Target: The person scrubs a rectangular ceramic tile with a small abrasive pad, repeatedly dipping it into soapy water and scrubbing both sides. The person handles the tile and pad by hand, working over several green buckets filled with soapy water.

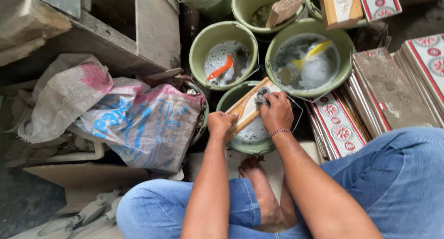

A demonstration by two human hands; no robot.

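Two bare hands work over a green bucket (240, 144) between the person's knees, and much around them is cut off or unclear: the top buckets run out of the picture, the near bucket's contents hide under the hands, and whatever fills the printed sacks (138, 121) at the left cannot be seen. The left hand (221, 123) is closed around the near end of a long tile (249, 107), fingers curled over its edge, so the grip is pressed together on it. The right hand (277, 110) presses a small grey pad (262, 96) onto the tile's upper face, fingers bunched on it; what the pad is made of is hard to make out. The tile lies slantwise across the bucket's mouth, tan along one edge and pale, wet-looking on top. Beyond it stand two more green buckets of cloudy water, one holding an orange brush (221, 69), the other a yellow brush (314, 52). Stacks of patterned red-and-white tiles (337, 125) lie just to the right, beside the person's jeans.
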